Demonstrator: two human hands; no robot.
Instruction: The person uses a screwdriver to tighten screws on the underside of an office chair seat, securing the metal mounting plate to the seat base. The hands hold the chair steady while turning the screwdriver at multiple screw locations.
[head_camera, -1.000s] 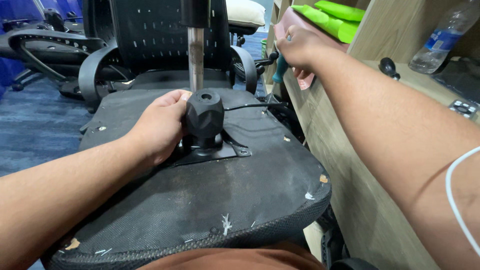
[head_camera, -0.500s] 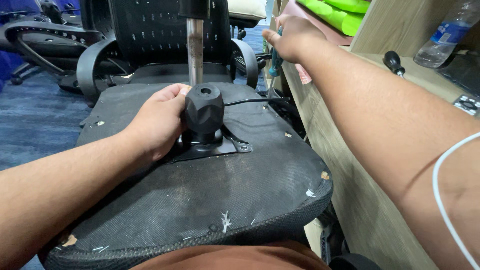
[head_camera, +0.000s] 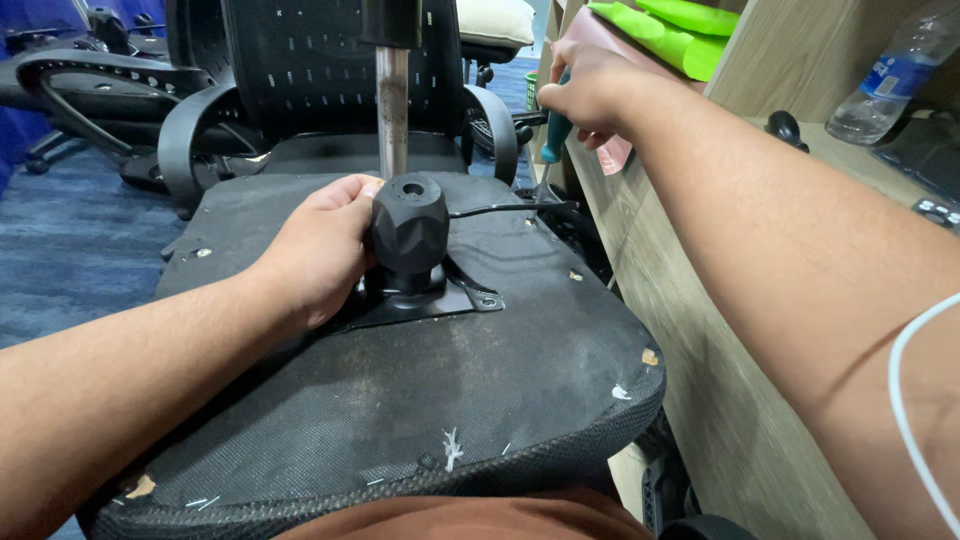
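Observation:
An upturned black office chair seat (head_camera: 480, 390) lies in front of me, its fabric underside up. A black faceted knob (head_camera: 410, 222) stands on the metal mechanism plate (head_camera: 455, 300) at the middle of the seat. My left hand (head_camera: 318, 250) is wrapped around the left side of this knob. A steel gas-lift column (head_camera: 392, 110) rises just behind it. My right hand (head_camera: 590, 92) is reached out to the upper right, closed around the teal handle of a tool (head_camera: 553, 135) that points down beside the wooden desk.
A wooden desk side panel (head_camera: 720, 330) runs along the right, close to the seat edge. A plastic bottle (head_camera: 885, 80) and green items (head_camera: 680, 25) lie on the desk. Other black chairs (head_camera: 300, 80) stand behind on blue carpet (head_camera: 70, 250). A black lever (head_camera: 510, 208) sticks out rightward from the mechanism.
My right hand, holding the teal tool, has come down and slightly toward me from the desk edge. My left hand stays on the knob.

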